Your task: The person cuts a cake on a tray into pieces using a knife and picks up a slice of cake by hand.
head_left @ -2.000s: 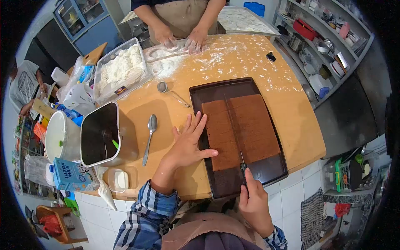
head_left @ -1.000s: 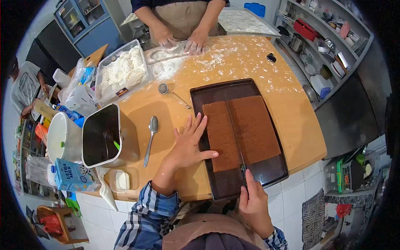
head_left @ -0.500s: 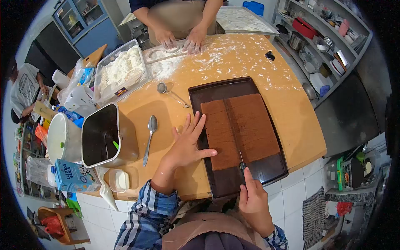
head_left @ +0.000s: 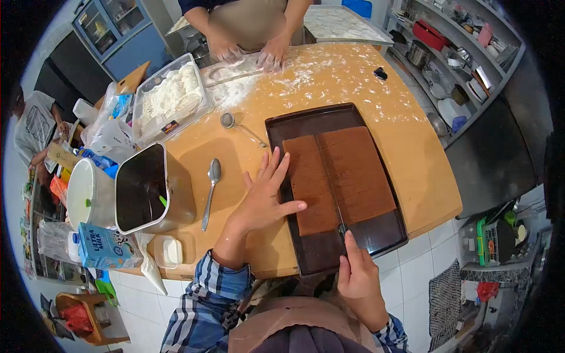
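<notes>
A flat brown cake (head_left: 365, 176) lies on a dark baking tray (head_left: 312, 123). The long blade of a knife (head_left: 331, 187) runs lengthwise through the cake, left of its middle, from the far edge to the near edge. My right hand (head_left: 360, 279) is wrapped round the knife's dark handle, with the index finger along the top. My left hand (head_left: 262, 197) has its fingers spread, over the tray's left rim, with the thumb at the cake's left side. Left of it a metal spoon (head_left: 212, 188) lies on the table, and a small strainer (head_left: 238, 126) is farther back.
A metal tin (head_left: 156, 188), a white tub (head_left: 88, 191), a milk carton (head_left: 106, 247) and a small container (head_left: 169, 252) stand at the left. Beyond are a box of dough (head_left: 170, 103) and a co-worker's floury hands (head_left: 273, 53). Another person (head_left: 38, 126) is far left.
The view has shifted slightly. Both hands keep nearly the same pose, and the knife stays in the same line in the cake. The co-worker's hands have moved a little.
</notes>
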The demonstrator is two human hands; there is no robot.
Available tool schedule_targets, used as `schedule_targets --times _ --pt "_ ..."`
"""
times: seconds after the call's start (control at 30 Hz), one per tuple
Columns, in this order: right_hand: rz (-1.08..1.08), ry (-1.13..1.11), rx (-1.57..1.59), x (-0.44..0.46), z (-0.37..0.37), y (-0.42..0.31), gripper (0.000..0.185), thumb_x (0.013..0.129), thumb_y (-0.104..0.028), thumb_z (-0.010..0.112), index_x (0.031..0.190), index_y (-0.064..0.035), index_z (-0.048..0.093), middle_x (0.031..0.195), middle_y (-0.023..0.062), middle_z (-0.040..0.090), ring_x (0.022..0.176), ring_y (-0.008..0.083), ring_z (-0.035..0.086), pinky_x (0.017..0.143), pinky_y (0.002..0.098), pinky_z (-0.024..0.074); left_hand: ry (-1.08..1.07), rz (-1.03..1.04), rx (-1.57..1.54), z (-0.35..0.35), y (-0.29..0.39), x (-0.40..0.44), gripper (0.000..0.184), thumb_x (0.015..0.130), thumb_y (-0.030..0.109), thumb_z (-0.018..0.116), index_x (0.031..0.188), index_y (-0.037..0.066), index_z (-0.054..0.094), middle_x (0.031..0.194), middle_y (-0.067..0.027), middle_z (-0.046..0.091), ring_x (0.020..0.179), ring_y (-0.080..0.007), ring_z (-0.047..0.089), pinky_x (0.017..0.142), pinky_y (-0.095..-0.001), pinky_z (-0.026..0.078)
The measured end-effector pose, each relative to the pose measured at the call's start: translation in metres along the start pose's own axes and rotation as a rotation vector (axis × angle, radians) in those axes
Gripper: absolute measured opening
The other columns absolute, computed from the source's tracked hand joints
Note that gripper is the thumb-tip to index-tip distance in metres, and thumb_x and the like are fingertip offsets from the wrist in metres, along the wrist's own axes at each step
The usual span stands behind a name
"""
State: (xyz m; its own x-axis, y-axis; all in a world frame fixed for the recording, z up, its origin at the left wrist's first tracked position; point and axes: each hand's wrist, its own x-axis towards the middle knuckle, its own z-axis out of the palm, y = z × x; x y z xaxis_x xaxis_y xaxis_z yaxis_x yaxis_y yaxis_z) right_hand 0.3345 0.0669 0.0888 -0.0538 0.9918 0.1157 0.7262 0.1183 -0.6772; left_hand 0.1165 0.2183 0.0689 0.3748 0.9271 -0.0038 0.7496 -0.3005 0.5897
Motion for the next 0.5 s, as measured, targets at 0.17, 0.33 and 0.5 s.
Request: schedule_targets --times 0.17,0.33,0.5 --pt "-0.013 0.017 -0.012 -0.001 0.002 0.003 0.052 0.086 -0.005 0.055 0.137 -0.0012 0.041 0.084 0.023 0.055 0.067 0.0405 0.059 0.057 0.0474 0.0492 0.065 0.011 0.162 0.006 0.019 0.015 0.07 0.093 0.045 0.051 0.149 0.013 0.024 0.157 -0.0135 0.01 0.145 -0.0327 0.001 0.106 -0.0679 0.0" --pt "0.009 0.008 -0.008 0.0 0.002 0.0 0.052 0.086 -0.005 0.055 0.136 -0.0006 0.042 0.084 0.0231 0.056 0.067 0.0406 0.058 0.057 0.0477 0.0489 0.055 0.035 0.288 0.011 0.037 0.026 0.066 0.094 0.043 0.047 0.147 0.009 0.027 0.157 -0.0123 0.011 0.145 -0.0326 0.003 0.105 -0.0698 0.003" --pt "0.033 0.01 -0.003 0.0 0.0 -0.003 0.051 0.085 -0.001 0.055 0.134 0.001 0.044 0.082 0.0232 0.056 0.068 0.04 0.057 0.061 0.0454 0.048 0.041 0.026 0.311 0.021 0.035 0.032 0.066 0.094 0.043 0.046 0.147 0.009 0.027 0.157 -0.0121 0.012 0.145 -0.0328 0.004 0.105 -0.0701 0.005"
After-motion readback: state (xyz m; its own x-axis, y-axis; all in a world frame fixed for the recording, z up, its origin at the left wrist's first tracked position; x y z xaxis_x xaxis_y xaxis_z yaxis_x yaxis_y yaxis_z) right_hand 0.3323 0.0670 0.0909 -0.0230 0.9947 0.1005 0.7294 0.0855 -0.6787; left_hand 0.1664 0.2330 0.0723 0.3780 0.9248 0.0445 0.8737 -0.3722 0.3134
